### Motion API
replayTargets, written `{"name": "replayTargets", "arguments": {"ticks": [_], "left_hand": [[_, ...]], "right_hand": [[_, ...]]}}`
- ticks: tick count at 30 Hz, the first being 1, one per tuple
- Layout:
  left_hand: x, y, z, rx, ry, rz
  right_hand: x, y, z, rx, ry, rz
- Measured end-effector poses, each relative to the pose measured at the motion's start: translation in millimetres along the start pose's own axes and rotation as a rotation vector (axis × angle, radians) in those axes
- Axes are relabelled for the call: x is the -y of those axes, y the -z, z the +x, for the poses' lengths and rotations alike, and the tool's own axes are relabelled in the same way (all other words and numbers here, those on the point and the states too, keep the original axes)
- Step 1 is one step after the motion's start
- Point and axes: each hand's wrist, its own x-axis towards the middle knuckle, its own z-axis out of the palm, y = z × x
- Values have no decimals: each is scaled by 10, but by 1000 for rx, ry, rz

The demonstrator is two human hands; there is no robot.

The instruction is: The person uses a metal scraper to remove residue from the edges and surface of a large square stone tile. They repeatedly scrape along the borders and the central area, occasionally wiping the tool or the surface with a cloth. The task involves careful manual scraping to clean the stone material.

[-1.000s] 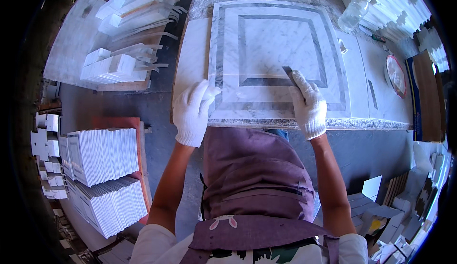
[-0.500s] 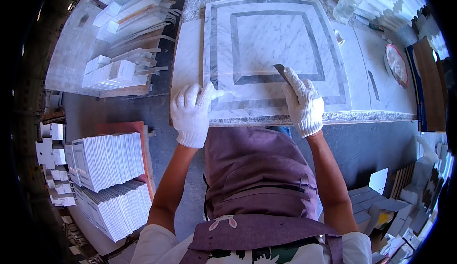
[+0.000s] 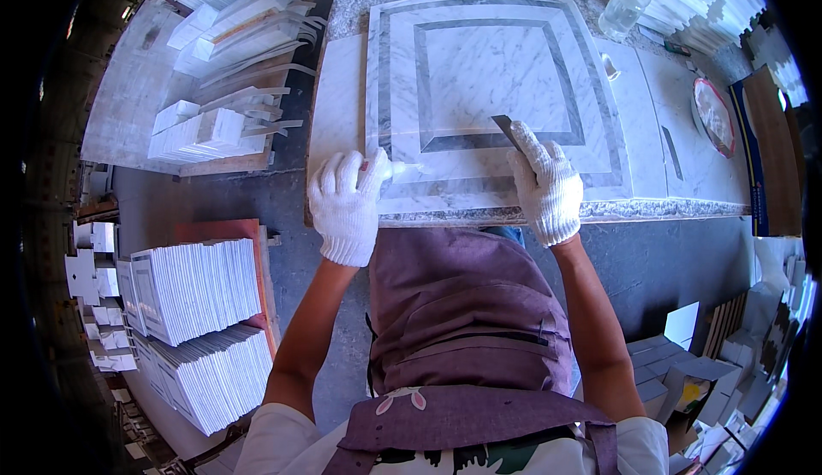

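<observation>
A white marble panel (image 3: 488, 72) inlaid with two grey square bands lies on the worktable in front of me. At its near left corner my gloved left hand (image 3: 344, 205) is closed round a small white squeeze bottle (image 3: 385, 167), mostly hidden by the fingers. The bottle's thin nozzle points right, close over the panel's near border. My gloved right hand (image 3: 546, 188) rests at the near right part of the panel, gripping a thin dark flat strip (image 3: 503, 127). The strip's tip reaches over the inner grey band; whether it is a blade or a stone piece I cannot tell.
Right of the panel are a loose dark strip (image 3: 671, 151), a red-rimmed oval dish (image 3: 713, 118) and a cardboard box (image 3: 775, 154). A clear plastic bottle (image 3: 628, 4) stands at the far right. Stacked tiles (image 3: 199, 291) sit low on the left, below a pallet of white pieces (image 3: 205, 132).
My left hand has shifted slightly and turned, so more of the squeeze bottle shows between its fingers. The right hand and the strip hold their place.
</observation>
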Motion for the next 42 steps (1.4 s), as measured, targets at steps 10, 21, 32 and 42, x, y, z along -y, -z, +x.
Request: {"name": "replayTargets", "arguments": {"ticks": [10, 21, 32, 42], "left_hand": [[4, -42, -22, -35, -13, -2], [-4, -48, -22, -53, -23, 6], [27, -104, -41, -69, 25, -59], [251, -375, 205, -181, 783, -1107]], "right_hand": [[8, 3, 1, 19, -11, 7], [18, 21, 5, 18, -5, 4], [15, 22, 9, -9, 25, 27], [22, 56, 6, -56, 13, 134]]}}
